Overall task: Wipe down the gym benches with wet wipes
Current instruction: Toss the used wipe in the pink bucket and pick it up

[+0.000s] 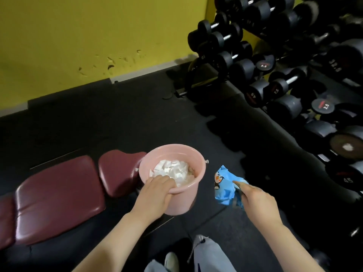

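While you stand over the black rubber floor (pixel 137 118), your left hand (pixel 155 193) grips the near rim of the pink bucket (pixel 188 191), fingers (pixel 167 179) curled over the edge and into the bucket, touching the crumpled white wipes (pixel 172 169) piled inside. Whether the bucket rests on the floor or hangs from your grip cannot be told. Your right hand (pixel 257 197) holds a crumpled blue wet-wipe packet (pixel 225 187) printed with a cartoon figure, fingers clamped round its near end; the packet is to the right of the bucket and apart from it. The gym bench (pixel 59 195), padded in maroon vinyl, lies to the left, its smaller pad (pixel 117 171) just beside the bucket's far-left side and partly behind it. A dumbbell rack (pixel 284 79) loaded with black dumbbells fills the upper right. A yellow wall (pixel 78 36) with chipped paint runs behind. Your grey trouser leg (pixel 208 254) and a light shoe (pixel 171 260) show at the bottom edge.
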Motion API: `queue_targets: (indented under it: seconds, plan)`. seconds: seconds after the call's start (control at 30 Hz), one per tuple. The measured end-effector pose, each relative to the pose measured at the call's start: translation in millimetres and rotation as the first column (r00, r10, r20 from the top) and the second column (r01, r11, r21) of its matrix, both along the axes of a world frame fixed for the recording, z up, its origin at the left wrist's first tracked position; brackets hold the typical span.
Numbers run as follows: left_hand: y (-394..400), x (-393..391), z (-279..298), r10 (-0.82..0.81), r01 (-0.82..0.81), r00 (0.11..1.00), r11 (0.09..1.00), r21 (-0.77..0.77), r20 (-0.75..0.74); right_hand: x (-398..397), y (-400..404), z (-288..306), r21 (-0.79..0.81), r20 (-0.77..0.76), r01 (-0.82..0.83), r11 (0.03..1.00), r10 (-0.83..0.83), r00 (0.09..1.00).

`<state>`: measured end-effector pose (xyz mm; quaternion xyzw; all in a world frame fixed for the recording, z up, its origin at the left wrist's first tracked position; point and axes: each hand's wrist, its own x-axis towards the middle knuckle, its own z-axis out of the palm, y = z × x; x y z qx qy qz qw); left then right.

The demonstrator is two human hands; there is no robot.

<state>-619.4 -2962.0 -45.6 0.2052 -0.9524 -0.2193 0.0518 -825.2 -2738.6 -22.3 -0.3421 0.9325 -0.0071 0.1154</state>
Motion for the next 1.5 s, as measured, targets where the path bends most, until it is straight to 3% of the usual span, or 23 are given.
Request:
queue_targets:
  seconds: [0.2,0.63,1.27,1.5]
  plan:
    - [-88,-91,-20,0.059,-0.059,0.998,0.998,-0.004,0.033,-104,-81,-6,-0.019,0.010,0.003,1.000,-0.003,1.000]
    - [-272,-293,-17,0.356,-0.356,0.934,0.934,0.005,0.038,-368,-332,12,-0.044,0.068,-0.261,0.964,0.263,0.962]
    - [-678,-533,-5,0.466,-0.466,0.884,0.885,0.013,-0.048,-647,-747,6,-0.190,0.033,-0.257,0.947,0.268,0.963]
    - [-815,-607,-33,0.547,-0.545,0.833,0.837,0.043,-0.087,-749,-911,-19,-0.146,0.019,-0.390,0.909,0.397,0.918]
